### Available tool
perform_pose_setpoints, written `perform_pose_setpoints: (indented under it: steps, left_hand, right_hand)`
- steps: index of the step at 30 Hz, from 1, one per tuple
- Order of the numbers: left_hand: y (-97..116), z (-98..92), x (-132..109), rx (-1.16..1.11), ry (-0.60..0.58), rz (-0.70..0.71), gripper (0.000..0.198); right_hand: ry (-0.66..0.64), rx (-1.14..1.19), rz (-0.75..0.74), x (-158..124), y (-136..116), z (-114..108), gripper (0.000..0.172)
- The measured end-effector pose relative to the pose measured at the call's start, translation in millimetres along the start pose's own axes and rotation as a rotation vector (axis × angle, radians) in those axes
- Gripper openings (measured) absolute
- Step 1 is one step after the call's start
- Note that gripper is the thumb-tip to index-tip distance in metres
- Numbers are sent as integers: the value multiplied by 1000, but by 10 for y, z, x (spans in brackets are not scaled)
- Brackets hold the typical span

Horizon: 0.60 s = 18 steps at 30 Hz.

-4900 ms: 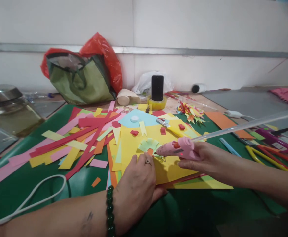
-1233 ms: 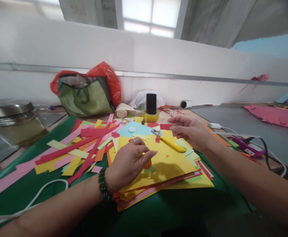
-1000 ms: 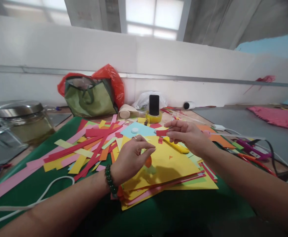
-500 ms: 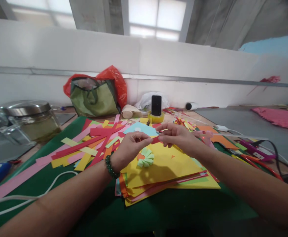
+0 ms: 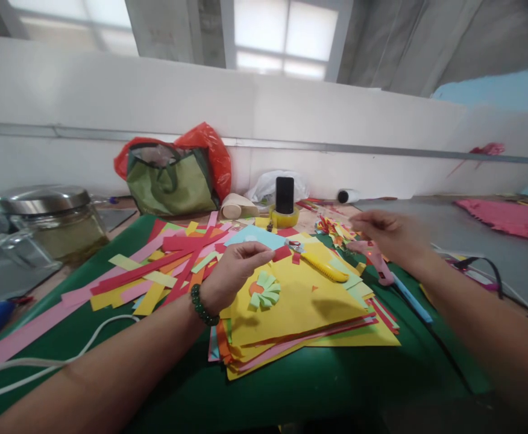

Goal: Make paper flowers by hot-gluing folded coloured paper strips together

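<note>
My left hand (image 5: 243, 265) pinches a small red paper strip (image 5: 282, 253) above the stacked yellow sheets (image 5: 291, 307). A fringed pale-green paper flower with an orange centre (image 5: 264, 290) lies on the top sheet. Beside the strip is a yellow-handled tool with a metal head (image 5: 325, 268), and a small red paper piece (image 5: 296, 258) lies by it. My right hand (image 5: 384, 232) is blurred, its fingers loosely curled, over a pink glue gun (image 5: 384, 274) with a blue handle end. Whether the fingers touch the gun or hold anything cannot be made out.
Coloured paper strips (image 5: 164, 259) cover the mat's left side. Paper scraps (image 5: 331, 229) lie at the back right. A phone (image 5: 284, 194) stands in a yellow tape roll (image 5: 286, 218). A glass jar (image 5: 56, 226), a white cable (image 5: 92, 343) and a green bag (image 5: 169, 181) are leftward.
My right hand has let go of the red strip and moved right, above the glue gun. The yellow-handled tool is now uncovered. My left hand has barely moved.
</note>
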State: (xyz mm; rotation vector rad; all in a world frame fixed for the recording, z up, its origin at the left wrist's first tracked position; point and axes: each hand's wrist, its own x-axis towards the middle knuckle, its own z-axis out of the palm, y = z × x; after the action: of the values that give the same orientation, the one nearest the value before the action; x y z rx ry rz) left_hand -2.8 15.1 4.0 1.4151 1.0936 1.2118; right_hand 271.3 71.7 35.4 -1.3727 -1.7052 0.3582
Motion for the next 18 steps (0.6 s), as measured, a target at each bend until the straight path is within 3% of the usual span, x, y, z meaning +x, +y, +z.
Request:
perform_pose_setpoints:
  steps: [3, 6, 9, 13, 18]
  left_hand:
    - [0, 8, 5, -5, 30, 5, 24]
    - [-16, 11, 16, -36, 102, 2, 27]
    - [-39, 3, 29, -85, 177, -12, 30]
    - [-75, -32, 59, -120, 277, 2, 35]
    - [-119, -78, 111, -111, 307, 20, 39]
  right_hand:
    - [167, -224, 86, 79, 143, -311, 12]
    - [329, -404, 151, 95, 244, -565, 23]
    - [367, -530, 205, 63, 356, -705, 30]
    - [350, -409, 117, -11, 491, -802, 32]
    - [500, -146, 11, -147, 378, -937, 16]
